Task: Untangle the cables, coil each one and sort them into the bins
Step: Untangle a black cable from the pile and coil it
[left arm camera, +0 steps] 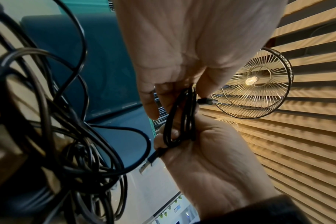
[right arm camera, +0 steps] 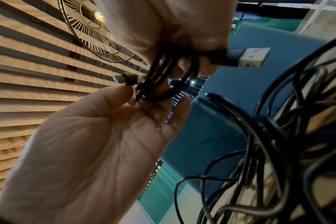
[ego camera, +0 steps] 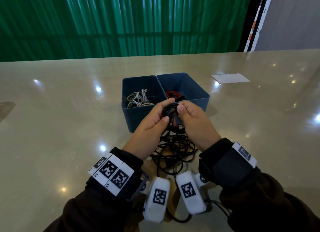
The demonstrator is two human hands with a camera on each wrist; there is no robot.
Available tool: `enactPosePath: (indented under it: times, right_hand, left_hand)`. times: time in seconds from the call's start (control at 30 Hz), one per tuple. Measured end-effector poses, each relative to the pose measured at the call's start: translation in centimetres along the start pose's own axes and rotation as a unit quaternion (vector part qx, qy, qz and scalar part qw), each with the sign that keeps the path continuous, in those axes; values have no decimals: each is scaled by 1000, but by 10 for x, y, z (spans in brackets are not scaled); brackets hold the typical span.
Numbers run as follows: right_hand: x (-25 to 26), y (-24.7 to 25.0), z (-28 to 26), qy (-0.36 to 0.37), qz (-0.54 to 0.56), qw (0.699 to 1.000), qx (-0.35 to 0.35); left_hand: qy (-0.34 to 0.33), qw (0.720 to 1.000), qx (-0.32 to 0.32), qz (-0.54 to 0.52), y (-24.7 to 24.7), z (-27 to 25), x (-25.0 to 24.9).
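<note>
Both my hands are up over the glossy beige table (ego camera: 69, 127), meeting just in front of the two dark blue plastic bins (ego camera: 190, 86).

Left hand (ego camera: 149, 126): thumb and fingers curled round a small coil of thin black cable (ego camera: 170, 112). The left wrist view shows the loops pinched between thumb and fingertips (left arm camera: 150, 103), with a silver USB-A plug (left arm camera: 146, 165) sticking out below the grip.

Right hand (ego camera: 194, 122): also curled, thumb pressed on the same coil from the other side. In the right wrist view the fingers (right arm camera: 184, 106) cradle the bottom of the loops; a small dark connector (right arm camera: 125, 76) pokes out beside the thumb. So both hands are closed on that one coil, held in the air, clear of the table.

Under my hands, between the wrists, sits a loose tangle of black cables (ego camera: 174, 150) on the table, touching the front of the bins. Cannot tell whether the held coil is still tied into it.

Left bin holds coiled white-grey cables (ego camera: 136, 100). Right bin holds a red cable (ego camera: 173, 94) and something dark beside it, partly hidden by my fingers.

A white sheet of paper (ego camera: 230, 77) lies far right on the table, well apart from the bins. A green pleated curtain (ego camera: 121, 23) hangs behind the table.
</note>
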State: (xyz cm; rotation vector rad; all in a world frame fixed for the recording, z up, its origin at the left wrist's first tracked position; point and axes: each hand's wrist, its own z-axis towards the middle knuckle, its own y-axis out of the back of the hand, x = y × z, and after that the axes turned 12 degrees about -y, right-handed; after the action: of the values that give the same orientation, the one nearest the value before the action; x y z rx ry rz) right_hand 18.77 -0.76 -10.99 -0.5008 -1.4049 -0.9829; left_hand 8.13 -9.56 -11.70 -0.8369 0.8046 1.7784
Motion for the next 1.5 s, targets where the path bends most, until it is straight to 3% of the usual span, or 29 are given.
enactPosePath:
  times: [0.27, 0.47, 0.77, 0.9, 1.27, 1.5]
  right_hand:
    - [5, 1, -2, -9, -26, 999, -16]
    - [7, 4, -3, -62, 35, 997, 19]
    - [18, 8, -10, -155, 231, 947, 164]
    - [16, 6, -10, -184, 277, 924, 186]
    - [12, -2, -10, -181, 244, 934, 188]
    - [7, -5, -6, -159, 211, 951, 159]
  left_hand:
    - [14, 998, 25, -49, 0, -1, -2]
    - [22, 993, 18, -113, 2, -1, 0]
    - [-9, 997, 55, -49, 7, 0, -6]
    - [-27, 999, 43, -17, 13, 2, -5]
    - [-75, 987, -9, 139, 13, 3, 5]
    - [-95, 983, 22, 154, 14, 3, 5]
